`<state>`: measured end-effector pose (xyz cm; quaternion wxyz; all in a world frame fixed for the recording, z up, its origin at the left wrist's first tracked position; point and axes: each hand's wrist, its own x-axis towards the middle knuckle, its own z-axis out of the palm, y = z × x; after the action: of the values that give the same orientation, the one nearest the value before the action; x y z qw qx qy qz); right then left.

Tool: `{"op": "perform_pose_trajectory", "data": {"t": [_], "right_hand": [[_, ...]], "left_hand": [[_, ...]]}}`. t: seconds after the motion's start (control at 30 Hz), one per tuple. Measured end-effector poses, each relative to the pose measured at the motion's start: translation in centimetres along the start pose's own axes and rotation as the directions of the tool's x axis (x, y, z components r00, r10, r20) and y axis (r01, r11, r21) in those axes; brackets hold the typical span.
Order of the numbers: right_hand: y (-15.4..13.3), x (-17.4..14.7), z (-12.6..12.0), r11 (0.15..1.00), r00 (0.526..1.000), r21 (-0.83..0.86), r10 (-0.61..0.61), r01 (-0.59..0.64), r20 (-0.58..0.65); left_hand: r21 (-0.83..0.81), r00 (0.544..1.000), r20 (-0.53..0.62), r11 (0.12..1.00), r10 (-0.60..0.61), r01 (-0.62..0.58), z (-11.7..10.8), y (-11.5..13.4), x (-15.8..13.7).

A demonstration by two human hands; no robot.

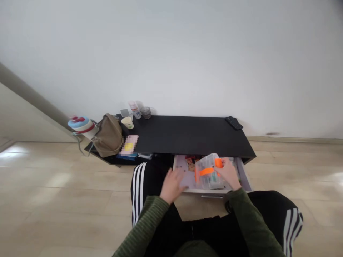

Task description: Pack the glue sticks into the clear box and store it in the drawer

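Note:
My right hand [229, 173] grips a clear plastic storage box [210, 180] by its right side. Orange latches and an orange band stand out on the box, which is tilted over the pulled-out drawer [190, 184]. What is inside the box is too unclear to name. My left hand [173, 184] hovers at the drawer's left front corner, fingers spread and slightly blurred, holding nothing. Small red and tan items [190, 164] lie in the back of the drawer, partly hidden by the box.
The black low cabinet [184, 134] stands against the wall. On its left are a brown bag [109, 137], a bottle with a blue lid [83, 125], a paper cup [128, 123], a spray can [135, 110] and a glass jar [146, 112]. A black keypad-like device [234, 122] lies at right.

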<state>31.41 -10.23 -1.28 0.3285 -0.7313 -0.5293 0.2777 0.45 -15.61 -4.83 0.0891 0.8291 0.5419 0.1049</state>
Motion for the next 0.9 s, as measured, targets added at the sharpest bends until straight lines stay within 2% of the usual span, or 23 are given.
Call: {"op": "perform_pose_trajectory", "data": {"t": [0.03,0.07,0.17,0.23,0.33,0.47,0.53,0.6,0.67,0.7,0.77,0.8,0.83,0.9], "right_hand": [[-0.3,-0.1,-1.6,0.999,1.000,0.046,-0.010,0.011,-0.012],[-0.5,-0.1,-3.1,0.994,1.000,0.110,-0.019,0.022,-0.024],[-0.8,-0.3,-6.9,0.936,0.999,0.348,-0.033,0.046,-0.043],[-1.1,-0.3,-8.4,0.873,0.999,0.485,-0.024,0.040,-0.040],[-1.7,-0.3,-9.0,0.788,0.999,0.615,-0.010,0.034,-0.041],[-3.0,0.7,-7.5,0.688,0.992,0.722,0.029,0.070,-0.124],[-3.6,1.8,-6.4,0.650,0.984,0.754,0.056,0.092,-0.169],[-4.2,3.3,-5.4,0.622,0.979,0.776,0.075,0.102,-0.189],[-4.6,5.2,-4.4,0.607,0.978,0.790,0.094,0.093,-0.187],[-4.8,6.1,-3.9,0.603,0.978,0.794,0.106,0.079,-0.178],[-5.2,8.1,-2.5,0.594,0.979,0.804,0.139,0.041,-0.152],[-5.4,9.0,-1.7,0.586,0.979,0.810,0.151,0.023,-0.137],[-5.6,9.8,-0.9,0.576,0.980,0.817,0.158,0.008,-0.121],[-6.0,11.4,0.8,0.563,0.984,0.826,0.157,-0.020,-0.083]], "left_hand": [[0.003,0.993,0.102,0.998,0.060,-0.061,2.3,1.1,-0.2],[0.029,0.984,0.166,0.998,0.057,-0.063,4.5,2.0,-0.2],[0.137,0.968,0.237,0.989,-0.078,0.046,9.1,2.9,0.5],[0.164,0.963,0.247,0.984,-0.106,0.066,10.3,2.5,1.5],[0.165,0.976,0.192,0.984,-0.102,0.070,10.4,1.8,3.2],[0.076,0.984,0.065,0.984,-0.167,0.162,8.8,1.3,6.1],[-0.042,0.976,-0.004,0.976,-0.216,0.216,7.2,0.6,7.9],[-0.241,0.960,-0.064,0.937,-0.274,0.252,4.9,-0.7,10.0],[-0.521,0.928,-0.098,0.813,-0.361,0.261,2.1,-2.6,12.1],[-0.661,0.912,-0.077,0.705,-0.403,0.255,0.6,-3.6,13.1],[-0.856,0.879,0.077,0.421,-0.470,0.300,-2.2,-5.3,15.0],[-0.893,0.877,0.155,0.316,-0.454,0.322,-3.4,-6.0,15.8],[-0.907,0.887,0.197,0.265,-0.419,0.326,-4.4,-6.4,16.5],[-0.907,0.906,0.207,0.274,-0.369,0.319,-5.6,-6.9,17.6]]}}
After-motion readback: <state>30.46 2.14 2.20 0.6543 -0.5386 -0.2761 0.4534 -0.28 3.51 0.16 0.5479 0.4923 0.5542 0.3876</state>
